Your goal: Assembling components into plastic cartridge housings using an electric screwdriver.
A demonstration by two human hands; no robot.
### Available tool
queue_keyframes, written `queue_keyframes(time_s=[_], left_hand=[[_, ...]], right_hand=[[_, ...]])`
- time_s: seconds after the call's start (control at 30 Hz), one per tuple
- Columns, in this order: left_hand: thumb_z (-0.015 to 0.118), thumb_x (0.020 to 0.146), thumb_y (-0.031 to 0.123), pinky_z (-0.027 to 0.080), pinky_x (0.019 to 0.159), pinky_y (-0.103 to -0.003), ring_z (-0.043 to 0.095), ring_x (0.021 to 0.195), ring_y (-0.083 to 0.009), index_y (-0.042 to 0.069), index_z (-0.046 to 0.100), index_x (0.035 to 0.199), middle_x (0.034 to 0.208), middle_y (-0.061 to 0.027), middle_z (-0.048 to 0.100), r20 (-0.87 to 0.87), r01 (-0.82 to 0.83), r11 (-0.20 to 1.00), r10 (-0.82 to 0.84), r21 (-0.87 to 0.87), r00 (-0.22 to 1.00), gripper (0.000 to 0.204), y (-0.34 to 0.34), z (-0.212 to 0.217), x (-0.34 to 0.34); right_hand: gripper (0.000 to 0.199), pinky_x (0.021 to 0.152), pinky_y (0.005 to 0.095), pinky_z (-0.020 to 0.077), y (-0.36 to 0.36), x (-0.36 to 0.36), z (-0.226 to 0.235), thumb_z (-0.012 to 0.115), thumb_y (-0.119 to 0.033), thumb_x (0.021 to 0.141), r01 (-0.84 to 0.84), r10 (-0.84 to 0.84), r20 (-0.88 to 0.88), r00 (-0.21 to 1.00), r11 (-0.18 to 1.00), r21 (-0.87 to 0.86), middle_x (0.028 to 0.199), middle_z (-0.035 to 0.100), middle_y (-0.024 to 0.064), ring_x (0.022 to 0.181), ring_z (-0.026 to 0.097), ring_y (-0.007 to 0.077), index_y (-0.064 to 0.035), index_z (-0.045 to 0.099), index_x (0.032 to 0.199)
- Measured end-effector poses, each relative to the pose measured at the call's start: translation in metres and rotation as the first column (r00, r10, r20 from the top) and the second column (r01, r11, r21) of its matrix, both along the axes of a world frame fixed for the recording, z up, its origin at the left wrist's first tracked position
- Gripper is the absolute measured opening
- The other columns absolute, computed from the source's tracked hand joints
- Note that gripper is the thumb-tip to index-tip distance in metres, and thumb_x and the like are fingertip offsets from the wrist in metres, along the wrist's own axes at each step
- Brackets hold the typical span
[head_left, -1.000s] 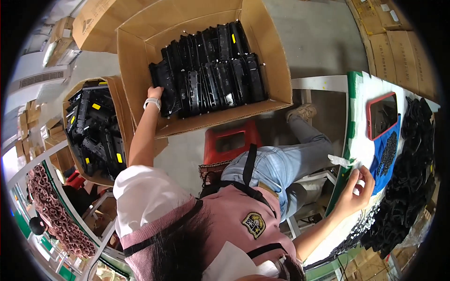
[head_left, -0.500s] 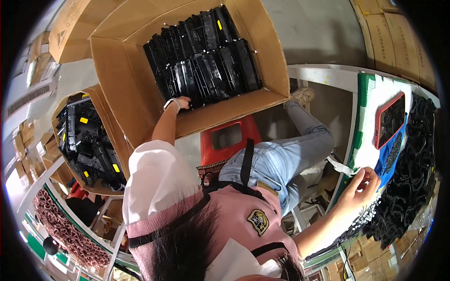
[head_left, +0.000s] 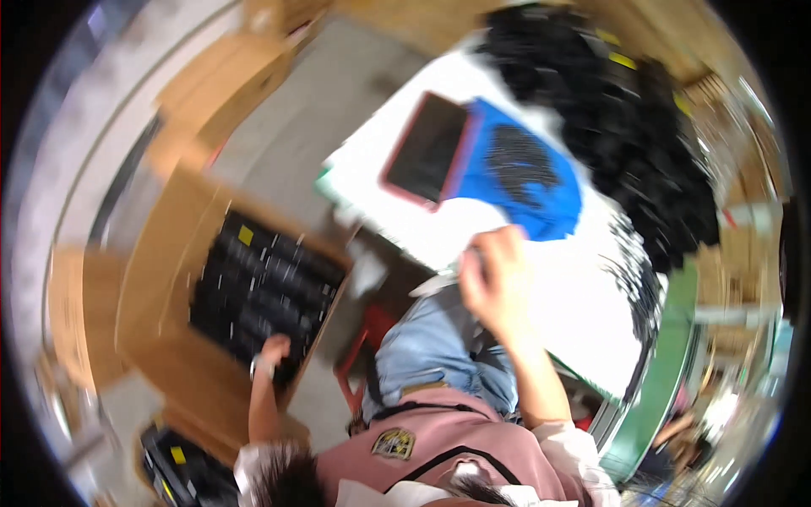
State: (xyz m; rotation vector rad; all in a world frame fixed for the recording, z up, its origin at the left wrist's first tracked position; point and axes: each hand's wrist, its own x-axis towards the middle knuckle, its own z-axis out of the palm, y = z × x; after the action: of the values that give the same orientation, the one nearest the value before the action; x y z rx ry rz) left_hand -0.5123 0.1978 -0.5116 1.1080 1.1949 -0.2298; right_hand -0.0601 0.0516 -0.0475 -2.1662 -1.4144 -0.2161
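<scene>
My left hand [head_left: 274, 348] reaches into a cardboard box [head_left: 152, 287] on the left, at the near edge of the black plastic parts [head_left: 262, 291] packed there in rows. A pale band circles that wrist. Motion blurs its fingers, so their grip is unclear. My right hand [head_left: 500, 283] hovers at the near edge of the white-topped table [head_left: 583, 313], with thumb and fingers curled together. Anything pinched in it is too small or hidden to make out. Just beyond it lie a blue cloth or bag [head_left: 557, 198] with small dark pieces on it and a red-edged phone [head_left: 428, 150].
A heap of black parts [head_left: 591, 110] covers the table's far right. A second box of black parts [head_left: 182, 460] stands at the lower left. Beneath the table edge is a red stool [head_left: 359, 355]. Closed cartons [head_left: 224, 72] stand farther back.
The view has swung right toward the table, shifting the box to the lower left. My left hand is still at the packed parts, and my right hand stays curled near the table edge.
</scene>
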Motion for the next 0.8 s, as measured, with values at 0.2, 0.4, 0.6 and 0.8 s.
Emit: queue_keyframes(time_s=[0.2,0.4,0.6,0.8], left_hand=[[0.058,0.089,0.015,0.046,0.06,-0.023,0.066,0.079,-0.0101,0.013,0.065,0.106,0.097,-0.0018,0.07,0.234,-0.459,0.84,0.403,0.289,0.885,0.018,0.085,0.204,0.108],[0.057,0.095,0.012,0.046,0.076,-0.024,0.059,0.087,-0.0099,0.007,0.061,0.101,0.098,-0.002,0.063,0.74,-0.631,0.598,0.091,0.494,0.666,0.009,0.065,0.387,0.263],[0.063,0.081,0.004,0.046,0.088,-0.036,0.057,0.099,-0.0265,-0.001,0.058,0.104,0.108,-0.0148,0.059,0.518,-0.35,0.386,-0.7,0.853,0.491,0.023,-0.107,0.487,0.396],[0.068,0.076,0.007,0.047,0.09,-0.043,0.056,0.105,-0.0402,0.001,0.061,0.107,0.119,-0.023,0.055,0.008,-0.192,-0.041,-0.969,0.981,0.249,0.032,-0.203,0.484,0.443]], right_hand=[[0.019,0.061,0.039,0.047,-0.042,0.007,0.01,0.068,-0.01,0.072,-0.114,0.12,-0.022,0.993,0.977,0.181,0.086,0.051,0.0087,0.079,0.055,0.0286,-0.0067,0.057,0.087],[0.022,0.065,0.0348,0.0505,-0.131,0.025,0.031,0.069,-0.011,0.072,-0.038,0.054,-0.056,0.997,0.966,0.255,0.091,0.057,0.0072,0.082,0.059,0.0262,-0.0076,0.061,0.092],[0.024,0.061,0.0348,0.0518,-0.219,0.102,0.079,0.068,-0.011,0.073,0.247,-0.313,0.093,0.945,0.87,0.427,0.087,0.059,0.009,0.074,0.062,0.027,-0.0068,0.062,0.097],[0.034,0.071,0.0391,0.0513,-0.291,0.257,0.163,0.067,-0.025,0.079,0.499,-0.712,0.133,0.689,0.6,0.625,0.09,0.063,0.0116,0.082,0.064,0.0284,-0.0057,0.059,0.106]])
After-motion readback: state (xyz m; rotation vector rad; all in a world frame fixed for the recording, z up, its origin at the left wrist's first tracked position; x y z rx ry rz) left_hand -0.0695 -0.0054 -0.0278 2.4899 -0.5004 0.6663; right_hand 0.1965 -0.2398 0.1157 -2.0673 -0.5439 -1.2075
